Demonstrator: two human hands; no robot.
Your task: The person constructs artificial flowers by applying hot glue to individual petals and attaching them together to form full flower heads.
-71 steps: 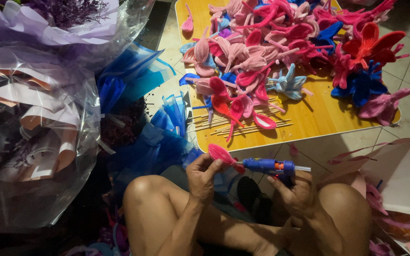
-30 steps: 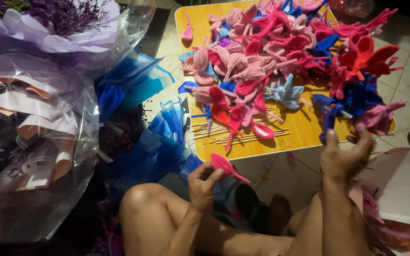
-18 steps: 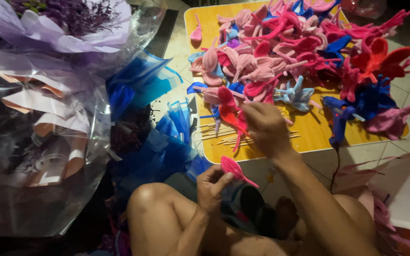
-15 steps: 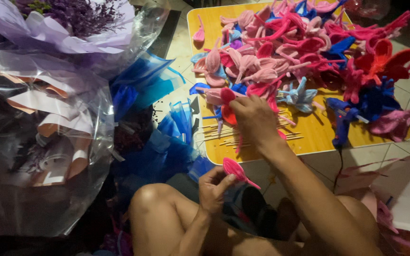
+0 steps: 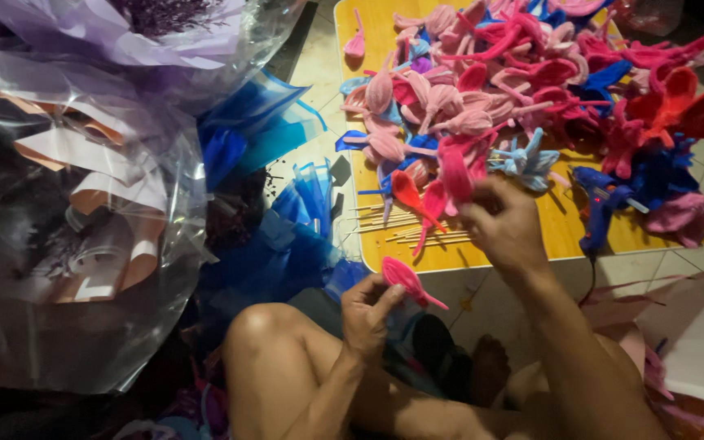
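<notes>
From the head camera we see our left hand [image 5: 366,314] pinching a pink fuzzy petal piece [image 5: 407,279] above our knee. Our right hand [image 5: 503,224] closes on a magenta fuzzy petal [image 5: 455,173] over the yellow tabletop [image 5: 564,232], beside a blue glue gun [image 5: 602,205]. Clear cellophane-wrapped bouquets [image 5: 83,220] sit at left.
</notes>
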